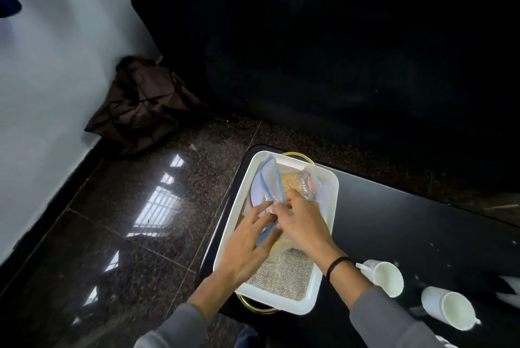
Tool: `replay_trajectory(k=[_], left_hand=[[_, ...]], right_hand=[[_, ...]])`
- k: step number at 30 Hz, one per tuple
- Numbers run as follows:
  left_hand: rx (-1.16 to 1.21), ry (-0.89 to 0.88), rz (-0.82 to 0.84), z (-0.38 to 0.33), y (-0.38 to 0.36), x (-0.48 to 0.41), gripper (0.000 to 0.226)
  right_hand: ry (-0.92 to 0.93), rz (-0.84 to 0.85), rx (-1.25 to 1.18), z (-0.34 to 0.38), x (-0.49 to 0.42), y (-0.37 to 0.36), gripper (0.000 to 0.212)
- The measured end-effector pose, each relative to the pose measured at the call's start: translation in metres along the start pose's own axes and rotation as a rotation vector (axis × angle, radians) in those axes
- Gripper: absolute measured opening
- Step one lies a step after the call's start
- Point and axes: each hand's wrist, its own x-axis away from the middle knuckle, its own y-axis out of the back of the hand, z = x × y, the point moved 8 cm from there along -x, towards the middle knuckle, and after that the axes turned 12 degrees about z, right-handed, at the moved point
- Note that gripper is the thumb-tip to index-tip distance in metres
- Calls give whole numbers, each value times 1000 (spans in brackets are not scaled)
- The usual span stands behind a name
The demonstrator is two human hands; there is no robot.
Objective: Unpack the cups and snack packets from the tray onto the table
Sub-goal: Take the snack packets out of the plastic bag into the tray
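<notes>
A white rectangular tray (233, 238) with gold handles sits at the left end of the black table (408, 224). Inside it lie a clear zip bag with a blue seal (270, 179), snack packets (301, 183) at the far end, and a burlap mat (284, 271) at the near end. My left hand (247, 246) and my right hand (301, 224) are both over the tray, fingers pinching the near edge of the zip bag. Two white cups (387, 277) (453, 309) lie on the table to the right of the tray.
The table's left edge drops to a glossy dark stone floor (126, 235). A brown bag (143, 106) leans in the corner by the white wall. A large dark piece of furniture (337, 52) fills the background. Something white (510, 288) shows at the right edge.
</notes>
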Motion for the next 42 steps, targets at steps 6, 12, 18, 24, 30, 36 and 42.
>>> replay_trajectory(k=[6,12,18,24,30,36,42], left_hand=[[-107,262,-140,19,6,-2,34],[-129,418,-206,16,20,-8,89],[79,392,-254,8,27,-8,67],[80,426,-316,7,54,-10,14],[57,377,-91,11,65,4,10],[12,255,422,-5,56,12,26],[699,326,357,8,80,15,75]], right_hand=[[46,-95,52,-15,10,13,19],[150,-86,248,-4,25,14,14],[222,28,352,9,40,20,18],[277,-75,579,20,55,29,15],[97,-396,424,17,84,64,26],[223,-525,485,51,114,74,31],[368,-547,493,62,125,80,37]])
